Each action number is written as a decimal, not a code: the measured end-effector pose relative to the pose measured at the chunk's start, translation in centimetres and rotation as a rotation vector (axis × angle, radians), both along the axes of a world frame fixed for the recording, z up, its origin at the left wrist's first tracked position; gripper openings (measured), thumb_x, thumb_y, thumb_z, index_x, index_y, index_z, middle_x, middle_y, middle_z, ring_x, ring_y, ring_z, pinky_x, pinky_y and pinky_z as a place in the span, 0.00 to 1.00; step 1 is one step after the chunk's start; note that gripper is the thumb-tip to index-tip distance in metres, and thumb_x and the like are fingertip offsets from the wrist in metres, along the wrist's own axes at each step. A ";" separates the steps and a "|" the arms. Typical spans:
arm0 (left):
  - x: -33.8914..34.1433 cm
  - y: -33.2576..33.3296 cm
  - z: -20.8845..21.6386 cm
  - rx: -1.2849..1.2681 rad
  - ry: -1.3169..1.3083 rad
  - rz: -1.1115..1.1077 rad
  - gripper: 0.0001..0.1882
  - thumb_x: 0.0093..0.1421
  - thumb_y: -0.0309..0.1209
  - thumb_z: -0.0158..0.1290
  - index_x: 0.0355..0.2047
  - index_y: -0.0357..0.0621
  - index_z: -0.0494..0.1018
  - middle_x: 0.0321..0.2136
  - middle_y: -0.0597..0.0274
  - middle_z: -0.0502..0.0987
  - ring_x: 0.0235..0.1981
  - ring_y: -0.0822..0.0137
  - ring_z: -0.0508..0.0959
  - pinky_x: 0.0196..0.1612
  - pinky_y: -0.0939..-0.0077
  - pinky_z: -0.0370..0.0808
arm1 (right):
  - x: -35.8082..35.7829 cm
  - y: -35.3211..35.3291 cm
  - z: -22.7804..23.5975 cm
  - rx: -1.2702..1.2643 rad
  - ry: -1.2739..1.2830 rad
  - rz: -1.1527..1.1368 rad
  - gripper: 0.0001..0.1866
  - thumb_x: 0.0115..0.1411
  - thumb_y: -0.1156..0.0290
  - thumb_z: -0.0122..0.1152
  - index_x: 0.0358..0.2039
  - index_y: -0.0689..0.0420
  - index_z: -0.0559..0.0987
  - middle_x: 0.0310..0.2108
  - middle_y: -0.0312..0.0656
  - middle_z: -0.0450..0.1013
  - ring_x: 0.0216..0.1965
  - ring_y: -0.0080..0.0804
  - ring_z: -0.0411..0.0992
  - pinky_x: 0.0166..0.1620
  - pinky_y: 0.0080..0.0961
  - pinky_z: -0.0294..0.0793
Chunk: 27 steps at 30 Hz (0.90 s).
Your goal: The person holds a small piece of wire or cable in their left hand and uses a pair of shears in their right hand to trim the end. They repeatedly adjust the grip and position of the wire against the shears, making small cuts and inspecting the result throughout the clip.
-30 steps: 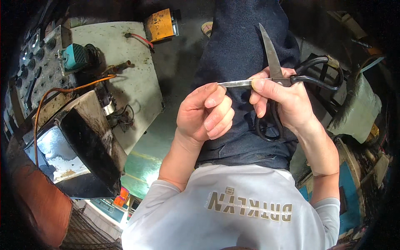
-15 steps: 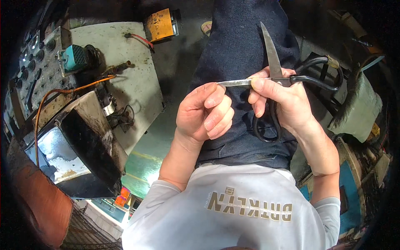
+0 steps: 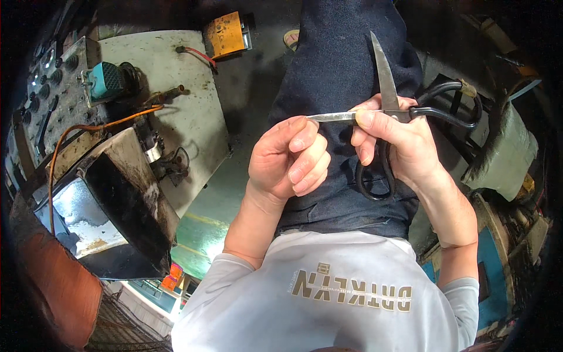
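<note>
Teal housing shows at the left edge of the pale table; rightward, through the head camera, I see the left hand pinching one blade tip of spread scissors above dark trousers, the right hand clasping the pivot.

We log one pair of scissors: metal blades, black looped handles, a tan patch on the right loop; blades spread wide, one pointing away from the body, the other leftward; held up between both hands, leftward tip at the fingertips
</note>
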<state>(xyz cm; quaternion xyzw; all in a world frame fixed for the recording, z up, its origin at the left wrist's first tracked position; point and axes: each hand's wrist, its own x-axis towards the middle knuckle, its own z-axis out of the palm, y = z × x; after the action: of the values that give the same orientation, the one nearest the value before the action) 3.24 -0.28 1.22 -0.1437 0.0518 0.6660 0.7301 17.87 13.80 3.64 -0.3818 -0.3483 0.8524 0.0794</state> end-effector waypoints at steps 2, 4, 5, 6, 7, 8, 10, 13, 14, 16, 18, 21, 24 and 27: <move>0.0 0.0 0.0 -0.001 -0.004 -0.001 0.17 0.70 0.36 0.36 0.25 0.42 0.64 0.14 0.56 0.68 0.13 0.65 0.67 0.15 0.75 0.65 | 0.1 0.1 -0.1 -0.002 0.005 0.001 0.11 0.59 0.69 0.60 0.33 0.67 0.76 0.22 0.47 0.75 0.17 0.27 0.73 0.24 0.20 0.73; 0.0 0.0 -0.1 -0.005 -0.013 -0.002 0.17 0.70 0.35 0.36 0.25 0.42 0.64 0.14 0.56 0.68 0.13 0.65 0.67 0.15 0.75 0.65 | 0.1 0.1 -0.1 -0.016 0.028 0.000 0.11 0.59 0.69 0.60 0.33 0.67 0.76 0.21 0.47 0.75 0.17 0.27 0.73 0.24 0.20 0.73; 0.0 0.0 -0.1 -0.007 -0.018 -0.003 0.17 0.70 0.35 0.36 0.25 0.42 0.64 0.14 0.56 0.68 0.13 0.64 0.67 0.15 0.75 0.65 | 0.1 0.1 -0.2 -0.022 0.040 -0.001 0.11 0.59 0.69 0.60 0.33 0.67 0.76 0.21 0.47 0.75 0.17 0.27 0.73 0.24 0.20 0.73; 0.0 0.0 -0.1 -0.006 -0.017 -0.003 0.17 0.70 0.35 0.36 0.25 0.42 0.64 0.14 0.56 0.68 0.13 0.64 0.67 0.15 0.75 0.65 | 0.2 0.0 -0.3 -0.032 0.041 -0.007 0.11 0.59 0.69 0.60 0.33 0.67 0.76 0.21 0.47 0.75 0.17 0.27 0.73 0.24 0.20 0.73; 0.0 0.0 -0.1 -0.005 -0.017 -0.003 0.17 0.70 0.35 0.36 0.25 0.42 0.64 0.14 0.55 0.68 0.13 0.64 0.67 0.15 0.74 0.65 | 0.2 0.0 -0.3 -0.041 0.042 -0.015 0.11 0.59 0.70 0.60 0.33 0.67 0.76 0.21 0.47 0.75 0.17 0.27 0.73 0.23 0.20 0.73; 0.0 0.0 -0.1 -0.004 -0.018 -0.004 0.17 0.70 0.35 0.36 0.25 0.42 0.64 0.14 0.55 0.68 0.13 0.64 0.67 0.15 0.74 0.65 | 0.2 -0.1 -0.4 -0.051 0.042 -0.021 0.11 0.59 0.70 0.60 0.33 0.67 0.76 0.21 0.47 0.75 0.17 0.28 0.73 0.23 0.20 0.73; 0.0 0.0 0.0 -0.015 -0.013 -0.008 0.17 0.71 0.35 0.35 0.25 0.42 0.64 0.14 0.55 0.68 0.13 0.64 0.67 0.15 0.74 0.65 | 0.2 0.1 -0.3 -0.046 0.055 -0.005 0.11 0.59 0.70 0.60 0.33 0.67 0.76 0.21 0.47 0.75 0.17 0.28 0.72 0.23 0.20 0.73; 0.2 0.0 0.0 -0.013 -0.013 0.000 0.18 0.71 0.36 0.35 0.25 0.43 0.65 0.14 0.55 0.68 0.13 0.64 0.67 0.15 0.74 0.65 | 0.2 0.3 -0.3 -0.035 0.057 0.007 0.11 0.59 0.70 0.60 0.33 0.67 0.76 0.21 0.46 0.75 0.16 0.28 0.72 0.22 0.20 0.73; 0.2 0.0 0.0 -0.009 -0.014 0.004 0.18 0.71 0.36 0.34 0.25 0.43 0.65 0.14 0.55 0.68 0.13 0.64 0.67 0.15 0.74 0.65 | 0.2 0.3 -0.2 -0.032 0.054 0.009 0.10 0.59 0.70 0.60 0.33 0.67 0.76 0.21 0.46 0.75 0.16 0.28 0.72 0.22 0.20 0.73; 0.4 0.0 -0.1 -0.001 -0.010 0.018 0.18 0.71 0.36 0.34 0.25 0.43 0.65 0.14 0.55 0.68 0.13 0.64 0.67 0.15 0.74 0.65 | 0.1 0.4 -0.2 -0.015 0.030 0.028 0.10 0.59 0.70 0.60 0.32 0.66 0.76 0.21 0.45 0.75 0.16 0.27 0.72 0.22 0.20 0.73; 0.4 0.0 -0.1 0.006 -0.004 0.021 0.18 0.71 0.36 0.34 0.26 0.43 0.65 0.14 0.55 0.68 0.13 0.64 0.67 0.15 0.74 0.65 | 0.1 0.4 -0.1 -0.004 0.013 0.034 0.10 0.59 0.70 0.60 0.32 0.66 0.77 0.21 0.45 0.75 0.17 0.27 0.72 0.23 0.20 0.73; 0.3 -0.1 -0.2 0.011 0.011 0.019 0.18 0.71 0.36 0.34 0.26 0.43 0.65 0.14 0.55 0.68 0.13 0.64 0.67 0.15 0.74 0.65 | 0.0 0.4 0.1 0.005 0.006 0.031 0.10 0.59 0.70 0.60 0.31 0.66 0.76 0.21 0.45 0.75 0.17 0.26 0.72 0.23 0.20 0.73; 0.4 0.0 -0.1 0.008 0.019 0.021 0.18 0.71 0.36 0.34 0.26 0.43 0.65 0.14 0.55 0.68 0.13 0.64 0.67 0.15 0.74 0.65 | 0.0 0.4 0.1 0.008 0.002 0.029 0.10 0.59 0.70 0.60 0.31 0.66 0.76 0.21 0.45 0.75 0.17 0.26 0.72 0.23 0.19 0.72; 0.3 0.0 -0.1 0.004 0.031 0.017 0.18 0.71 0.36 0.35 0.26 0.43 0.65 0.14 0.55 0.68 0.12 0.64 0.67 0.15 0.74 0.65 | -0.1 0.3 0.1 0.007 0.001 0.022 0.10 0.59 0.70 0.60 0.32 0.66 0.76 0.21 0.45 0.75 0.17 0.26 0.72 0.23 0.20 0.72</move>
<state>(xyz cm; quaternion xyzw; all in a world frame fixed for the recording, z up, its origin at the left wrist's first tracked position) 3.55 -0.28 1.16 -0.1322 0.0603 0.6745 0.7239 17.77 14.11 3.77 -0.3773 -0.3552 0.8523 0.0715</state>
